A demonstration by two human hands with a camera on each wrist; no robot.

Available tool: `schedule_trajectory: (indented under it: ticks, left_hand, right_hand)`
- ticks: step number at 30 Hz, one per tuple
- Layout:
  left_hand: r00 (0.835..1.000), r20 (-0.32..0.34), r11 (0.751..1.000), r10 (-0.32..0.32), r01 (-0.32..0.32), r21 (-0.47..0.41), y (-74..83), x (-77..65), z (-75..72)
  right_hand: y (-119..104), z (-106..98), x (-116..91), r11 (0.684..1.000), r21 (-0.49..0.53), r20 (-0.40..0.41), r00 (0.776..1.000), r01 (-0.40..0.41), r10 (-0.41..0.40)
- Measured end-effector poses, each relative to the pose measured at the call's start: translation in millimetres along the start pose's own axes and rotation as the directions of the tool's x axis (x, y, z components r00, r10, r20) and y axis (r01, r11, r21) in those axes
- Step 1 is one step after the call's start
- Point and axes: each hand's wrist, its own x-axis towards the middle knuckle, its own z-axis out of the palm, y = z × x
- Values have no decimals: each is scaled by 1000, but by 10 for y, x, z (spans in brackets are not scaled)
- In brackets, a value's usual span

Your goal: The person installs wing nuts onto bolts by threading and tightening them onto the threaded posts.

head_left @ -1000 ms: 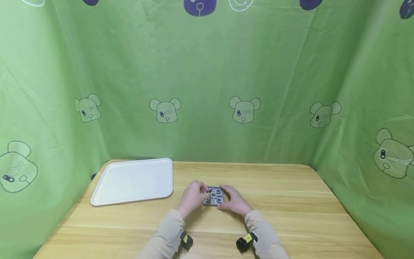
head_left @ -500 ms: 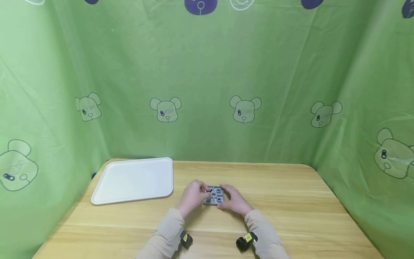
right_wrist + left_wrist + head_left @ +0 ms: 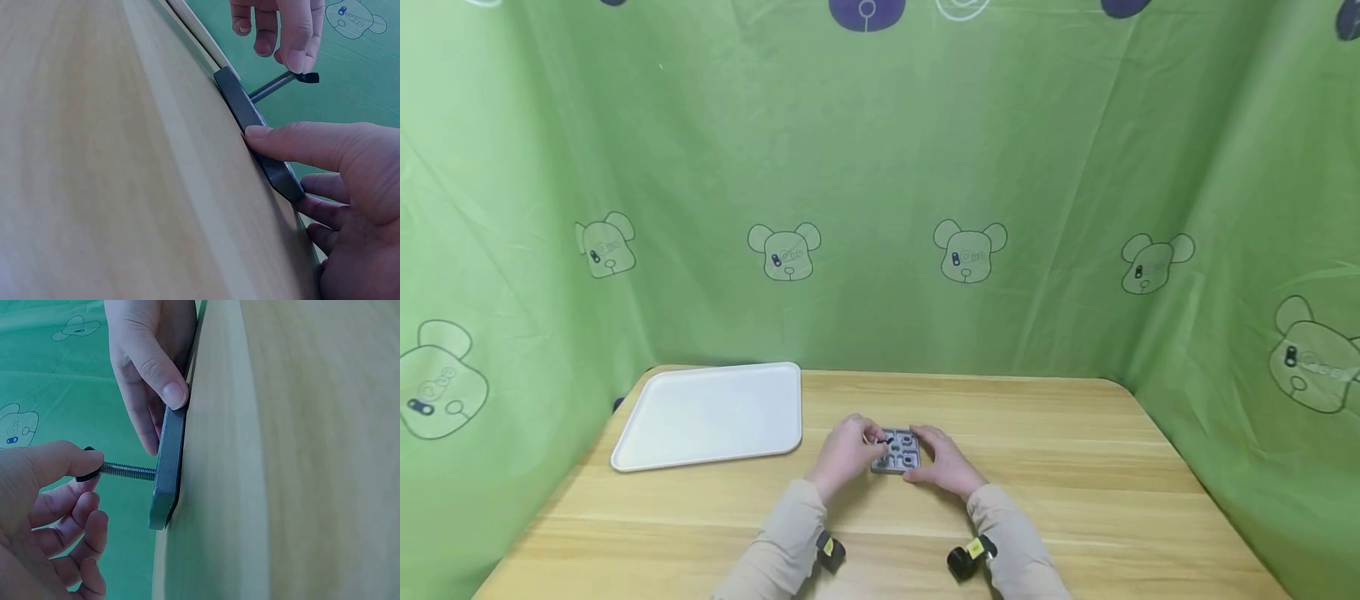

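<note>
A small grey square plate (image 3: 896,468) with recesses and holes in its top lies flat on the wooden table. From its left part rises a threaded bolt (image 3: 128,471) with a black head. My left hand (image 3: 844,454) pinches that head between thumb and index finger, while its other fingers curl loosely below, as the left wrist view shows. A length of thread is exposed between head and plate. On the right side my right hand (image 3: 951,467) grips the plate, thumb on the near edge and fingers along the far and right edges.
A white tray (image 3: 715,417) lies at the back left of the wooden table (image 3: 1075,483). Behind and on both sides hangs a green curtain (image 3: 880,333) with bear prints. Each wrist wears a black camera.
The head view has tilted slightly, so the table and tray appear a little higher. Both hands keep their holds on the bolt and plate with hardly any visible movement.
</note>
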Motion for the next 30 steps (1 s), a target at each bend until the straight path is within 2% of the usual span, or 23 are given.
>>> schedule_trajectory:
  ticks: [7, 14, 24, 30]
  left_hand:
    - [999, 29, 999, 33, -32, -35, -22, 15, -29]
    - [998, 56, 998, 34, -31, -61, -41, 29, -38]
    - [999, 48, 999, 21, -19, -43, -25, 15, -60]
    - [999, 19, 998, 34, -33, -50, -26, 11, -74]
  right_hand:
    - [-16, -9, 0, 1000, -15, 2, 1000, -1, 1]
    - [-28, -14, -2, 1000, 11, 2, 1000, -13, 13]
    - [-50, -4, -10, 999, 32, 4, 1000, -17, 17]
    - [-26, -4, -1, 999, 26, 4, 1000, -22, 22]
